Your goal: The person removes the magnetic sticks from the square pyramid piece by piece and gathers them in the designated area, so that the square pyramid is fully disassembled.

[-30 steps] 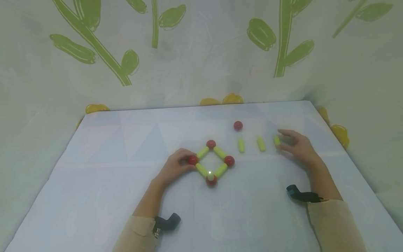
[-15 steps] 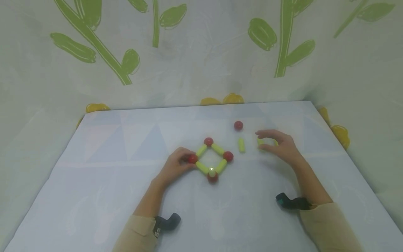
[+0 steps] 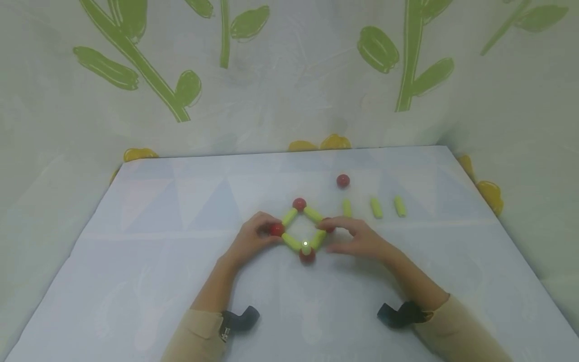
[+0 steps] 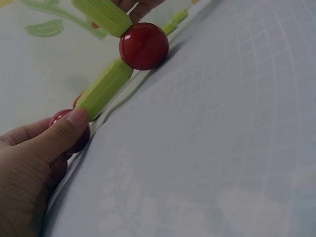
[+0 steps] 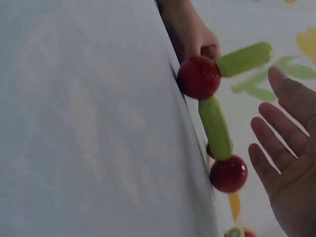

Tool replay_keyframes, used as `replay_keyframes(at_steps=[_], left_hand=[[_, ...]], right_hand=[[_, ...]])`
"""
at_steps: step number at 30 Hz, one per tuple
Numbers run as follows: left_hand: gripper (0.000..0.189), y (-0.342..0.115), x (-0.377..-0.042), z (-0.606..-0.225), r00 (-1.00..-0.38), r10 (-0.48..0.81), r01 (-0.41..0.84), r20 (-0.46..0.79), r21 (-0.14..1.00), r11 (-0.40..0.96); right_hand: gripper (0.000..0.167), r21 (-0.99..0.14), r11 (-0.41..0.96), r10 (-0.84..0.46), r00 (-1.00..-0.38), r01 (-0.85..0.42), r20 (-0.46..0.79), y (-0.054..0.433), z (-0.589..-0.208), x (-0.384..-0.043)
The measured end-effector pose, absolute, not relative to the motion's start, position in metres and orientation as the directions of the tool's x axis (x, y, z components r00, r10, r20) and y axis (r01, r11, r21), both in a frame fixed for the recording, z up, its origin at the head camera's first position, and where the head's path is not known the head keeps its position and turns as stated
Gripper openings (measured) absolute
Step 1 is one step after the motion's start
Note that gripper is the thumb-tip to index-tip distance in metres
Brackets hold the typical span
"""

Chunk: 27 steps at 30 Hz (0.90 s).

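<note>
A: ok so what's the left hand up to?

B: Pinching the left red ball between thumb and fingers. That's the left corner of a diamond lying on the pale tabletop. Left wrist view puts the thumb right about where ball meets rod.

A: And the rest of the diamond?

B: Heading right: far red ball at the back, near red ball at the front, with an upright rod sticking up off the near one (there's a bright dot at its tip from the head camera, kinda neat). Then the right red ball is the last corner. Four yellow-green side rods join it all up.

A: Is the right hand grabbing that corner?

B: Nah, fingers are straight and nothing's gripped. Head view has a finger crossing over the ball, but the right wrist view shows a gap, so just beside it.

A: Loose bits?

B: One loose red ball farther back, then three loose rods in a row going right, the leftmost partly behind the right hand.
</note>
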<state>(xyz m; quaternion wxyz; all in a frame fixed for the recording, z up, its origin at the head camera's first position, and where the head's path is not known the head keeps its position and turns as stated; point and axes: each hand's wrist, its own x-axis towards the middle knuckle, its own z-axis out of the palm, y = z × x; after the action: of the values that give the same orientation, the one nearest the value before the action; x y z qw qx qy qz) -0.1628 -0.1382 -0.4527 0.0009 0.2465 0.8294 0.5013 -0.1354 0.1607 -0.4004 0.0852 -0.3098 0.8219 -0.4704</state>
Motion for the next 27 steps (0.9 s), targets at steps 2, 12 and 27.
replay_keyframes(at_steps=[2,12,27], left_hand=[[0.040,-0.138,-0.163,-0.453,-0.873,0.416,0.417,0.254,0.830,0.369],[0.039,-0.136,-0.163,-0.454,-0.848,0.436,0.468,0.303,0.813,0.346],[0.040,-0.139,-0.165,-0.454,-0.850,0.453,0.438,0.267,0.836,0.330]], right_hand=[[0.045,-0.829,0.358,-0.619,-0.774,-0.429,0.133,0.152,-0.404,-0.132],[0.037,-0.761,0.280,-0.685,-0.677,-0.585,0.269,0.125,-0.414,-0.125],[0.032,-0.754,0.320,-0.552,-0.760,-0.573,0.343,0.116,-0.421,-0.119]])
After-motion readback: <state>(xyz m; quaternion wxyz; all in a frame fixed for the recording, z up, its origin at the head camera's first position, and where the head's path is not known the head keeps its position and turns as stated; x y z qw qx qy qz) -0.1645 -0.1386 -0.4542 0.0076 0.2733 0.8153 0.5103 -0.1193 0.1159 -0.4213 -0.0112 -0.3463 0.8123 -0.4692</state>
